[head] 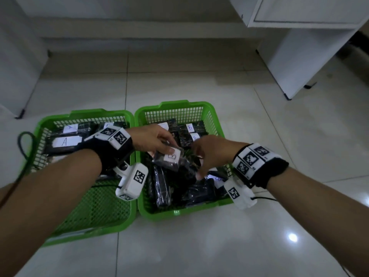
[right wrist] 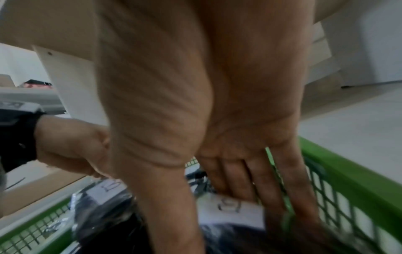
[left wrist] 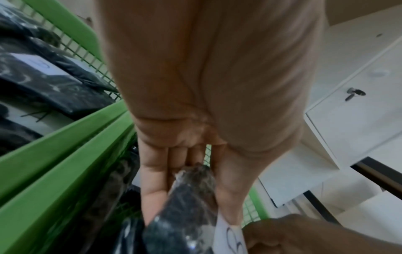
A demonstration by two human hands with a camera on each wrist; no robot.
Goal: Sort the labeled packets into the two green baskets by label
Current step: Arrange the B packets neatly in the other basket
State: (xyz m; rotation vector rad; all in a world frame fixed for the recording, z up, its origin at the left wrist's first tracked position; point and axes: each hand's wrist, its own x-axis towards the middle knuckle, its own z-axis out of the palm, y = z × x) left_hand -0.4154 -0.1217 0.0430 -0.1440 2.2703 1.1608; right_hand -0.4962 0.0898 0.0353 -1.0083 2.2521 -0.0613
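Two green baskets stand side by side on the tiled floor. The left basket [head: 83, 212] holds dark packets labelled A [head: 64, 141] at its back. Several dark packets labelled B [head: 189, 127] lie in the right basket [head: 179, 105]. Over the right basket my left hand [head: 165, 148] pinches a dark packet with a B label [head: 170, 157] between thumb and fingers; the left wrist view shows this packet [left wrist: 189, 197] in that grip. My right hand [head: 201, 166] reaches down into the right basket, and its straight fingers [right wrist: 267, 189] touch a white-labelled packet [right wrist: 230, 208].
A white cabinet [head: 299, 56] stands at the back right and white furniture [head: 18, 66] at the back left. A black cable [head: 25, 144] loops beside the left basket. Pale glossy floor tiles [head: 199, 246] surround both baskets. The front half of the left basket shows bare mesh.
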